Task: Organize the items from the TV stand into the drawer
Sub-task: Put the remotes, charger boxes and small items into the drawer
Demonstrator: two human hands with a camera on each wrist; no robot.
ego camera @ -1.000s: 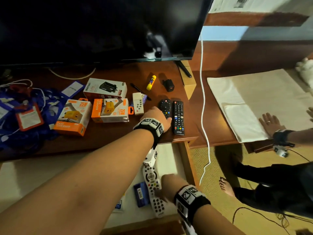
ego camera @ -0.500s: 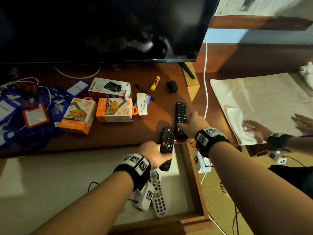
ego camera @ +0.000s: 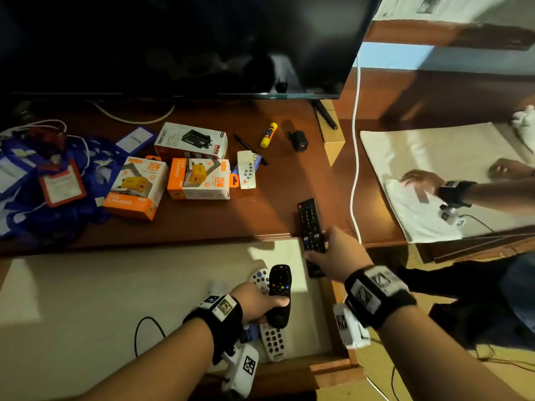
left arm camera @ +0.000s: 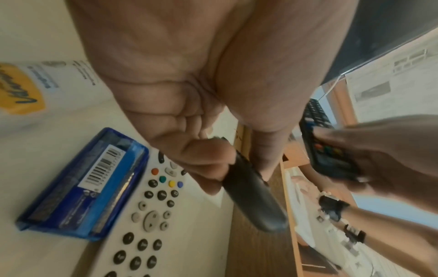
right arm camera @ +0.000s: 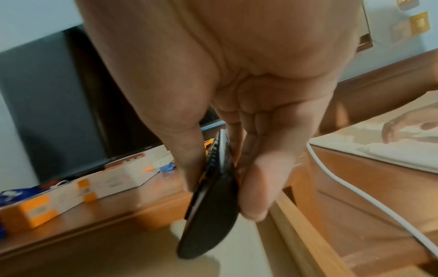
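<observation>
My left hand (ego camera: 262,303) grips a short black remote (ego camera: 279,290) low over the open drawer (ego camera: 115,285), above a white remote (ego camera: 270,337) lying inside; the black remote (left arm camera: 253,195) shows in the left wrist view, beside the white remote (left arm camera: 147,215) and a blue box (left arm camera: 87,187). My right hand (ego camera: 333,253) holds a long black remote (ego camera: 310,227) at the stand's front edge, over the drawer's right corner. In the right wrist view thumb and fingers pinch this remote (right arm camera: 213,187) on both faces.
On the TV stand (ego camera: 260,215) lie orange charger boxes (ego camera: 199,179), a white box (ego camera: 191,140), a glue stick (ego camera: 268,135), a pen, a black plug (ego camera: 298,140) and blue lanyards (ego camera: 43,183). The TV (ego camera: 173,44) stands behind. Another person's hands (ego camera: 422,180) rest on cloth at the right.
My left hand carried the short black remote from the stand down into the drawer. My right hand left the drawer, took the long remote and pulled it toward the drawer edge.
</observation>
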